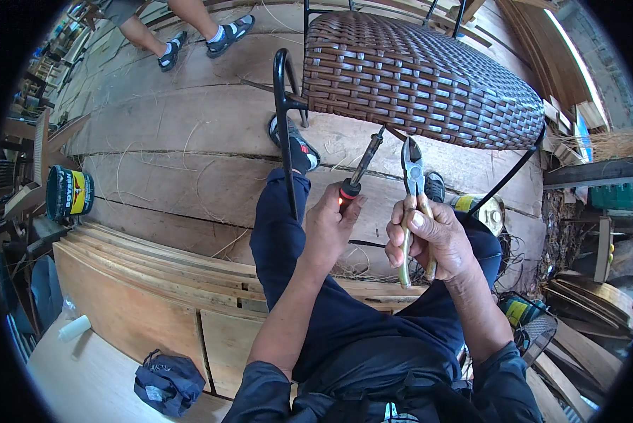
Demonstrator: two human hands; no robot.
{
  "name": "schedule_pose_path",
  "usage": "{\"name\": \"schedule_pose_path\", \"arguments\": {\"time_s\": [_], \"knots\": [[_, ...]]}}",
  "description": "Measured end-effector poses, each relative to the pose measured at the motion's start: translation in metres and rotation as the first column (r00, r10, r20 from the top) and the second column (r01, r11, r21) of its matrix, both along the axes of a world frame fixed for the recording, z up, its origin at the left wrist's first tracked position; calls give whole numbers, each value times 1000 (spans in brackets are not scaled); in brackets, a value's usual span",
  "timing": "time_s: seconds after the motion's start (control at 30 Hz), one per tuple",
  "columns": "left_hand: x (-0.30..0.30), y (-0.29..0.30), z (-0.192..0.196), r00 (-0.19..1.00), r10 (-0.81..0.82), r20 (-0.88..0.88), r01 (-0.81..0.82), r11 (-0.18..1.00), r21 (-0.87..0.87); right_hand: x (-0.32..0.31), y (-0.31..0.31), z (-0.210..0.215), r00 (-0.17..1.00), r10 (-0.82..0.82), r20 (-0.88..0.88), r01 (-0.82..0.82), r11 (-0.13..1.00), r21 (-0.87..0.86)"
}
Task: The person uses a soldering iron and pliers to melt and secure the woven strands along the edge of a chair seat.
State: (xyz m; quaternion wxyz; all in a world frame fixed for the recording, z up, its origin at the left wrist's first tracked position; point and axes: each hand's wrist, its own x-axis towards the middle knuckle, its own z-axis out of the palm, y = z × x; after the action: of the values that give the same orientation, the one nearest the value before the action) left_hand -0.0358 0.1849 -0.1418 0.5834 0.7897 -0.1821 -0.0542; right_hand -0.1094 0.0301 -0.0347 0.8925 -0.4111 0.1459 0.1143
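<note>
A brown woven wicker seat (415, 77) on a black metal frame (283, 106) stands in front of my knees. My left hand (333, 222) is closed round the red and black handle of a soldering iron (364, 163), whose tip points up just below the seat's lower edge. In my right hand (436, 236) are diagonal cutting pliers (414, 173) with worn yellowish handles. Their jaws are up against the weave's underside, beside a dark loose strip end (397, 132). Whether the jaws grip that strip, I cannot tell.
Another person's legs and sandals (230, 37) are on the plank floor (168, 120) at the far left. A dark bucket (70, 192) with a yellow label stands at left. Stacked boards (133, 282) and a dark bag (168, 381) lie near my left side; more wood is at right.
</note>
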Motion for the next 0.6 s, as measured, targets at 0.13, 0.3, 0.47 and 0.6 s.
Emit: {"name": "schedule_pose_path", "arguments": {"time_s": [0.13, 0.3, 0.47, 0.6], "knots": [[0, -2, 2, 1000, -4, -31, 4, 1000, 12, 0, -1, -2, 1000, 0, 5, 0, 1000, 7], [-1, -3, 2, 999, -9, -32, 9, 1000, 1, 0, -1, 0, 1000, -6, -4, 6, 1000, 9], [1, -1, 3, 999, -11, -48, 13, 999, 39, 0, -1, 2, 1000, 5, -19, -5, 1000, -18], [3, -2, 3, 999, -6, -33, 7, 999, 41, 0, -1, 0, 1000, 0, 10, 0, 1000, 3]]}}
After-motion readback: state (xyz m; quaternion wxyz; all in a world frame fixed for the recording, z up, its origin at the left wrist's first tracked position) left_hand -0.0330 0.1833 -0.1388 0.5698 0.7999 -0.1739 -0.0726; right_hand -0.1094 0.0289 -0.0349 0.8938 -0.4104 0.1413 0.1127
